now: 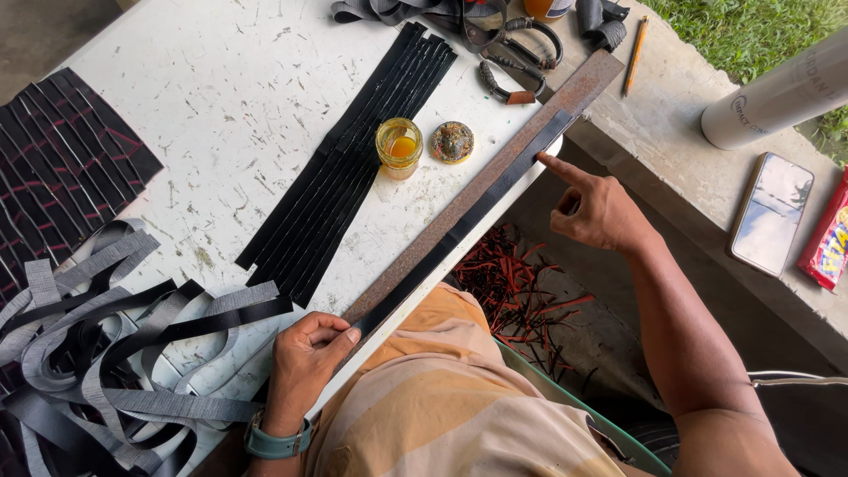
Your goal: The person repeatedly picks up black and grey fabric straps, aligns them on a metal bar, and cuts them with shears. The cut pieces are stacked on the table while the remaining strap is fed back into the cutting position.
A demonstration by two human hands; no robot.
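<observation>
Two hands at work on one long piece. The left hand presses thumb and fingers down on the near end of a rusty metal bar, which lies diagonally along the right edge of the white worktable — pinned there, it seems, so it cannot slide. A black strip runs along the bar's right side, lying against it as against a straightedge. The right hand holds nothing: forefinger stretched out, its tip touching the strip near the far end, the other fingers curled in.

Left of the bar, a row of cut black strips laid side by side. Between them and the bar, a small glass jar of amber liquid, open, with its lid just beside it — kept near. Far end: shears. Near left: a loose heap of grey webbing; above it, a woven black panel. Below the table's edge, a litter of red and black offcuts. Right, on a concrete ledge: a pencil, a phone, a white cylinder.
</observation>
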